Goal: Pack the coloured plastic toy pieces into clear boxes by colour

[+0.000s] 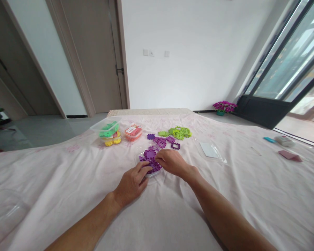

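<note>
A clear plastic container (pixel 137 161) with purple notched building pieces (pixel 150 154) in it sits on the bed-like covered surface before me. My left hand (pixel 134 178) is at its near left side, thumb by the wall and fingers reaching over the rim onto the pieces. At the right side of the container, my right hand (pixel 170 161) is closed with fingers curled in toward the pieces; its fingertips are partly hidden. Just beyond lie loose purple pieces (pixel 161 142), a darker purple square frame (pixel 175 146) and a heap of lime-green pieces (pixel 181 133).
Back left stand a tub of green and yellow pieces (pixel 110 130) and a labelled box of red pieces (pixel 133 131). A clear lid with a white card (pixel 208 150) lies to the right. Far right are a pink cloth (pixel 290 156) and a blue item (pixel 269 139). Another clear container (pixel 7 212) is near left.
</note>
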The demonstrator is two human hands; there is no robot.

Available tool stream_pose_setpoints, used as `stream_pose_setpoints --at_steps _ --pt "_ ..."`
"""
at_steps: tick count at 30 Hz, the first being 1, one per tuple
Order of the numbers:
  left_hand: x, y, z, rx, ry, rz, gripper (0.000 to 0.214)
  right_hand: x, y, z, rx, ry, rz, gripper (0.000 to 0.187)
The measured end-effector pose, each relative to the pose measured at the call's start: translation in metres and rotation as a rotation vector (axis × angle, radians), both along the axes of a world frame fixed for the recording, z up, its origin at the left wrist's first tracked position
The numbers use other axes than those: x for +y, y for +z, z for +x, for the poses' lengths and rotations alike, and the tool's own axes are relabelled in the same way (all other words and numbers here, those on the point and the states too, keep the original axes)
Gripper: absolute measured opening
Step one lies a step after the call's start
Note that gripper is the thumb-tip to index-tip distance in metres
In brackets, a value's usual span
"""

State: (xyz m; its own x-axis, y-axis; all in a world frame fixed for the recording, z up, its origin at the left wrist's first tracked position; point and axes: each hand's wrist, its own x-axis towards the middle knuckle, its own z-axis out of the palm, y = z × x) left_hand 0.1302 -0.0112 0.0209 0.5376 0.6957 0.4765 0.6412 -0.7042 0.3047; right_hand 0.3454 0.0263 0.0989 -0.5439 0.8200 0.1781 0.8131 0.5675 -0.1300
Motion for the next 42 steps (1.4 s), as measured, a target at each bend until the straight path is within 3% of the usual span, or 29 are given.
stream_pose_setpoints --at_steps 7,18,29,36,42 --pt "-0.001 0.003 0.001 -0.016 -0.011 0.026 0.04 0.009 -0.018 0.005 0.321 0.024 0.024 0.022" --pt "0.001 0.0 0.001 -0.01 -0.01 0.024 0.039 0.02 -0.045 0.011 0.709 -0.153 0.153 0.025" --pt "0.001 0.0 0.001 -0.023 -0.018 0.029 0.033 0.036 -0.073 0.034 0.48 -0.208 0.073 0.025" --pt "0.001 0.002 0.001 -0.043 -0.024 0.086 0.025 0.03 -0.069 0.03 0.295 -0.129 0.036 0.018" --pt "0.001 0.002 0.001 -0.042 0.023 0.198 0.021 0.03 -0.07 0.03 0.328 -0.144 0.051 0.022"
